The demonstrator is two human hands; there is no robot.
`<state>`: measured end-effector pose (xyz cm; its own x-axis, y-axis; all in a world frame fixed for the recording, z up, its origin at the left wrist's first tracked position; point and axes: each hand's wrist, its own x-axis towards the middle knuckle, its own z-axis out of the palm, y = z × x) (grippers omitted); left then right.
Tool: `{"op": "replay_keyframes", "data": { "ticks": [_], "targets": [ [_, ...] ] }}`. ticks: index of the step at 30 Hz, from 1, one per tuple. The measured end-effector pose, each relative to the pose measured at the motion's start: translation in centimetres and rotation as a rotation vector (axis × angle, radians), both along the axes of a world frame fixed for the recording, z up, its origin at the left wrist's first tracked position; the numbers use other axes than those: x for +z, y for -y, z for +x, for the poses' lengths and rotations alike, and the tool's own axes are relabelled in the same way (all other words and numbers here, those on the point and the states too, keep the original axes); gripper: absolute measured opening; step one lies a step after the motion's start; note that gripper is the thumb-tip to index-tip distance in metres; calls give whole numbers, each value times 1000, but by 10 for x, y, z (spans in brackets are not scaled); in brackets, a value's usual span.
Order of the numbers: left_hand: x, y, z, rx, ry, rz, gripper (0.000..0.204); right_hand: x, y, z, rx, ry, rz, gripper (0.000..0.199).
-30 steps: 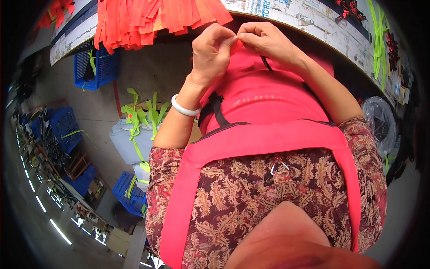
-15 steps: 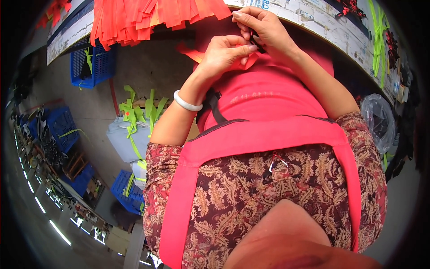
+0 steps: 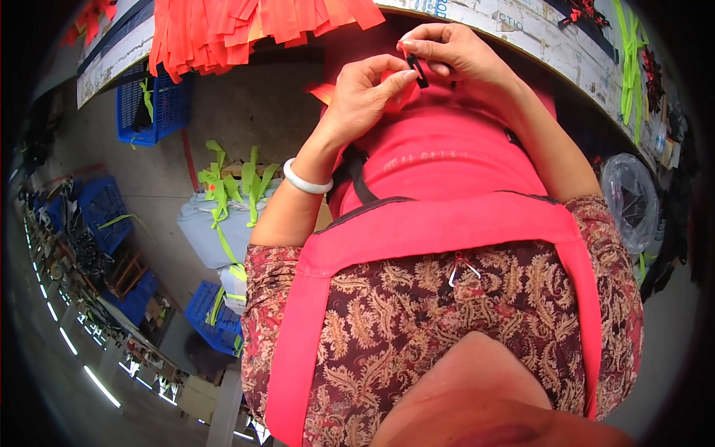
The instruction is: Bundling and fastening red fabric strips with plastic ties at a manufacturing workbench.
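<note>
Both hands are close together above my pink apron. A small black piece, slim and buckle-like, sits between their fingertips. Closed in a pinch, my left hand grips an orange-red strap, whose loose end sticks out on its left; its thumb tip touches the black piece. My right hand pinches a bit of orange-red material beside the top of the black piece. How the strap runs through or around that piece is too small to make out. A pale bangle circles my left wrist.
A thick bunch of orange-red straps hangs over the edge of the worktable ahead. Yellow-green straps lie at its right. Blue crates and a grey bundle stand at the left; a clear plastic bag is at the right.
My right hand has shifted slightly right and down, and my left hand slightly left. The black piece, partly hidden before, now shows between the fingertips.
</note>
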<state>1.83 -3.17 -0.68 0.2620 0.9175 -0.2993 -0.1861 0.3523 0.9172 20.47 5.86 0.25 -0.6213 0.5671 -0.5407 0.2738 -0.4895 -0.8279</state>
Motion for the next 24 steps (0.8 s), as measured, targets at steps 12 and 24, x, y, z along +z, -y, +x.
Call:
{"op": "replay_keyframes", "data": {
  "ticks": [12, 24],
  "targets": [
    [3, 0, -19, 57, 75, -128, 32, 12, 15, -6, -88, -242, -110, 21],
    [0, 11, -17, 176, 58, -43, 21, 13, 26, -14, -75, -137, -77, 21]
  ]
}}
